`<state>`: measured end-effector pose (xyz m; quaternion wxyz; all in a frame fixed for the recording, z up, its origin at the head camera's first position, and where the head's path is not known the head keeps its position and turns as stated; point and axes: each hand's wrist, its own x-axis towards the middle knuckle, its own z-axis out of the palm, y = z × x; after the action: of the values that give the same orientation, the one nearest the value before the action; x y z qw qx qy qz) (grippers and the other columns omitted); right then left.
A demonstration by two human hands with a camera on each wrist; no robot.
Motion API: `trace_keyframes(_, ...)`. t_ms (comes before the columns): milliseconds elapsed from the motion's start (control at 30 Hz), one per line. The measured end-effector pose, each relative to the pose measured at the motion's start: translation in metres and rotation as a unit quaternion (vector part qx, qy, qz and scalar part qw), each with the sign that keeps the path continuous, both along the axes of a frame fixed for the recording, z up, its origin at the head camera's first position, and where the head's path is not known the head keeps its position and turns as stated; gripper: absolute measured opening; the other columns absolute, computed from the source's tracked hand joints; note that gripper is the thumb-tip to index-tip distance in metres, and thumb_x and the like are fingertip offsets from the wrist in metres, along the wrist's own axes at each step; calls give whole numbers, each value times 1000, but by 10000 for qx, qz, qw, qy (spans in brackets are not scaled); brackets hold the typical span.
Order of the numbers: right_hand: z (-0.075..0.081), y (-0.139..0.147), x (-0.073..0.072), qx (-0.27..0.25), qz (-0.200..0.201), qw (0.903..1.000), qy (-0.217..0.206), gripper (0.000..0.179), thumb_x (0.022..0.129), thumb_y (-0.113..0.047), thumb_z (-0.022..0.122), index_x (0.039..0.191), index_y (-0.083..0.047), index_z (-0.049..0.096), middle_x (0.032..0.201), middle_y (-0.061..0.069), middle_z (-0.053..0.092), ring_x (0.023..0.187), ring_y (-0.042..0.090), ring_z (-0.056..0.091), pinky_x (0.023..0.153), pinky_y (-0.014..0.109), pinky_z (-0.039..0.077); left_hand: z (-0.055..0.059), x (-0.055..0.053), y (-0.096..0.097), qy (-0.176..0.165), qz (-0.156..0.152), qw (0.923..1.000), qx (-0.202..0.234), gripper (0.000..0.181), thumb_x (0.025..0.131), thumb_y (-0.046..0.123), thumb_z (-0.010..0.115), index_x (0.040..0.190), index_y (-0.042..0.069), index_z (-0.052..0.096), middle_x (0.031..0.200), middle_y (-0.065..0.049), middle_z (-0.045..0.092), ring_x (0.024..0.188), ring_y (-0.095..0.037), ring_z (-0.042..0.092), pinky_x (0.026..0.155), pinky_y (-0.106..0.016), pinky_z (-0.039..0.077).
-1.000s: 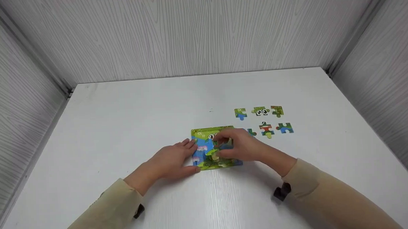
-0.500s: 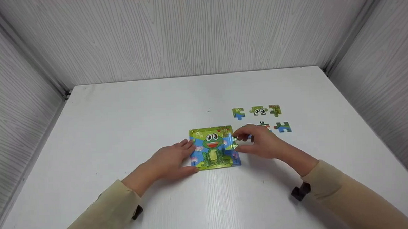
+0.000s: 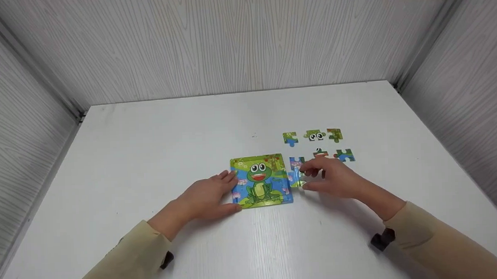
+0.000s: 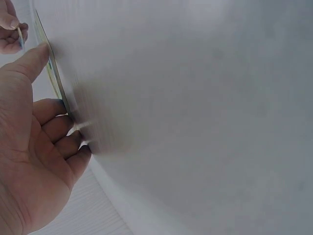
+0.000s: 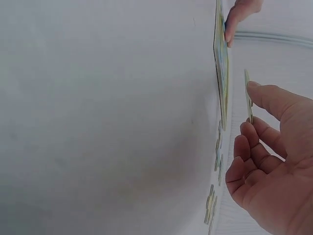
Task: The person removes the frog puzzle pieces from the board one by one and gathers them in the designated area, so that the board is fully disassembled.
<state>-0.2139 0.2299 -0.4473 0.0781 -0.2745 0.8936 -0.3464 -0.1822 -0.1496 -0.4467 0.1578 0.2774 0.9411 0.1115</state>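
In the head view, a square frog puzzle board [image 3: 260,182] lies flat on the white table. My left hand [image 3: 205,199] rests at its left side, thumb near the lower corner and fingertips along the edge. Off the board's right edge, my right hand [image 3: 336,177] pinches a blue jigsaw piece [image 3: 294,178] between thumb and fingers. The right wrist view shows this held piece [image 5: 249,98] on edge, raised above the table. Partly behind the hand lie a blue-and-pink piece [image 3: 295,162] and a piece with the frog's mouth [image 3: 320,152].
Further back on the right, loose jigsaw pieces lie in rows: a green-and-blue corner [image 3: 290,139], the frog's eyes [image 3: 315,135], a dark green corner [image 3: 334,134] and a blue-green piece [image 3: 344,155]. Pale wood-grain panels [image 3: 245,40] enclose the table [image 3: 157,134].
My right hand has moved from over the board to the right with the piece, uncovering the whole frog picture. My left hand has stayed at the board's left edge.
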Motion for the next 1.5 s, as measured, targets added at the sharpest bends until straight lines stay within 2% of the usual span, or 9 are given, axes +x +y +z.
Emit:
trace_keyframes(367, -8, 14, 4, 429, -242, 9974, -517, 37, 91, -20, 85, 126, -14, 74, 110, -4, 68, 99, 19, 60, 89, 36, 55, -1, 1, 0, -27, 23, 10000, -40, 85, 101, 59, 61, 166, 10, 37, 173, -7, 29, 160, -30, 25, 124, -52, 33)
trace_keyframes(700, -11, 17, 4, 464, -258, 9956, -768, 40, 90, -24, 87, 127, -17, 74, 117, -4, 68, 104, 19, 60, 96, 38, 54, -1, 1, 1, -8, -10, 10000, -47, 85, 101, 59, 61, 165, 9, 37, 173, -8, 30, 160, -30, 25, 124, -52, 32)
trace_keyframes(900, -12, 17, 5, 431, -369, 9950, -818, 38, 91, -22, 86, 127, -18, 74, 119, -4, 69, 106, 19, 61, 98, 39, 53, -1, 1, 0, 36, 3, 10000, -42, 84, 101, 59, 61, 165, 10, 38, 172, -8, 31, 160, -29, 26, 123, -52, 33)
trace_keyframes(1500, -15, 17, 4, 469, -454, 9945, -818, 40, 89, -28, 89, 126, -21, 75, 117, -3, 67, 103, 21, 58, 96, 39, 52, 0, 1, 0, 37, -2, 10000, -30, 84, 101, 59, 62, 164, 9, 39, 172, -9, 32, 159, -31, 27, 123, -53, 33)
